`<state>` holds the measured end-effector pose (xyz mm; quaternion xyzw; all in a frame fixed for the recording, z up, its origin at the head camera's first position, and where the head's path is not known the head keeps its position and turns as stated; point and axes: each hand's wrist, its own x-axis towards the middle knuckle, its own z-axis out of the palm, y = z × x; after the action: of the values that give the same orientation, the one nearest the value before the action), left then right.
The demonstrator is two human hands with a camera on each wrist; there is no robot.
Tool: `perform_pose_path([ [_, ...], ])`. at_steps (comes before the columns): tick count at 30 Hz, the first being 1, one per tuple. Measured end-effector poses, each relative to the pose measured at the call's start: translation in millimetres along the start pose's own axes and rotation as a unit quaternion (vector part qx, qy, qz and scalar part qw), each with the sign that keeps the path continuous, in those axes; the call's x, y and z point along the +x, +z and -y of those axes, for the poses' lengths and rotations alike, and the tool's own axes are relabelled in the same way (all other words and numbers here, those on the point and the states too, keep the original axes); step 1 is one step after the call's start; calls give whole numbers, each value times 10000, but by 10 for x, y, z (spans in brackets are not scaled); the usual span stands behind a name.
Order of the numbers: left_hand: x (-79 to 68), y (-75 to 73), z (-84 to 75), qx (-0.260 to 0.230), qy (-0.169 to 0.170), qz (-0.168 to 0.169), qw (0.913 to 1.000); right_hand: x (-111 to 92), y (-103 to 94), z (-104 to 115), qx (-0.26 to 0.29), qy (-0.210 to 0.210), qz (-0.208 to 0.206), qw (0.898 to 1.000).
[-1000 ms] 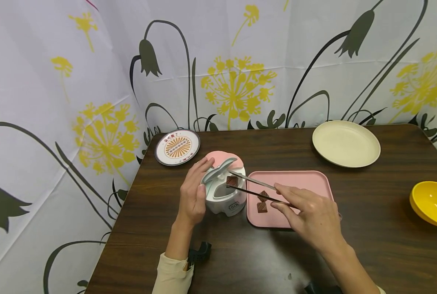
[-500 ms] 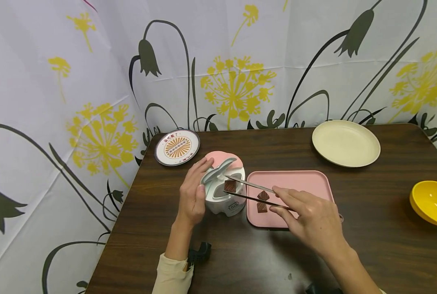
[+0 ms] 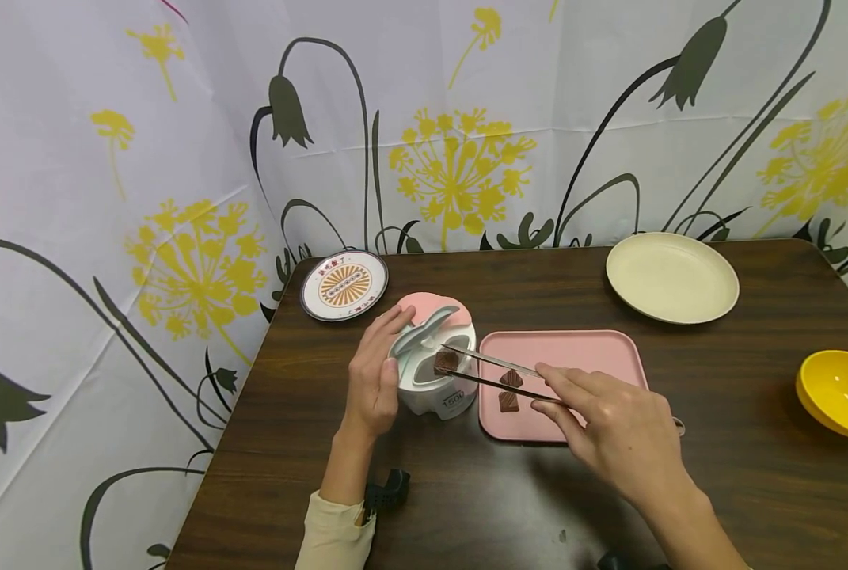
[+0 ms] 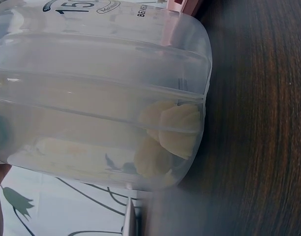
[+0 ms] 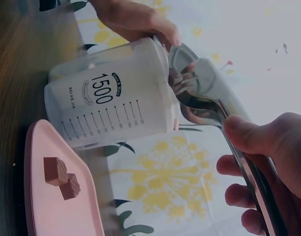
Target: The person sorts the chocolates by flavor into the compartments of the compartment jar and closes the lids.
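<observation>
My right hand (image 3: 612, 427) pinches metal tongs (image 3: 498, 385) between thumb and fingers. Their tips reach over the top opening of a clear plastic storage jar (image 3: 434, 396) marked 1500, its grey flap lid (image 3: 424, 328) raised. A brown ridged chocolate (image 3: 446, 362) lies at that opening, by the tong tips; I cannot tell whether they still grip it. My left hand (image 3: 374, 380) rests against the jar's left side and flap, fingers extended. Pale rounded pieces (image 4: 167, 132) show through the jar wall in the left wrist view. Two more chocolates (image 3: 511, 390) lie on a pink tray (image 3: 595, 348).
A patterned plate (image 3: 345, 286) stands at the table's back left, and a cream plate (image 3: 673, 277) at the back right. A yellow bowl (image 3: 840, 396) sits near the right edge. The tray stands close beside the jar's right side. A printed cloth hangs behind.
The tongs moved left and down with the chocolate, then slightly back right. The chocolate now sits lower in the jar's opening, partly behind the near tong arm. My left hand stays put.
</observation>
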<state>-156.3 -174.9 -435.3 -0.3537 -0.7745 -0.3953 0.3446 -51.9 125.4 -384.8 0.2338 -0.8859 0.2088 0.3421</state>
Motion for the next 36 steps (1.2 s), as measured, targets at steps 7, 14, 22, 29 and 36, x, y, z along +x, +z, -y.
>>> perform_pose_path([
  [7,2,0,1,-4,-16,10,10000,-1,-29,7,-42,7,-19,10000],
  [14,-3,-8,-7,-25,-50,22,10000,-23,-24,-78,-82,136,-233,9996],
  [22,2,-13,-16,-30,-98,41,9999,-147,-12,-313,261,1110,81,9934],
  [29,6,-9,-16,-11,-54,19,10000,-339,140,-565,68,2117,886,9733],
  [36,7,-4,-7,-37,-39,-5,10000,-499,353,-636,58,2320,1615,9592],
])
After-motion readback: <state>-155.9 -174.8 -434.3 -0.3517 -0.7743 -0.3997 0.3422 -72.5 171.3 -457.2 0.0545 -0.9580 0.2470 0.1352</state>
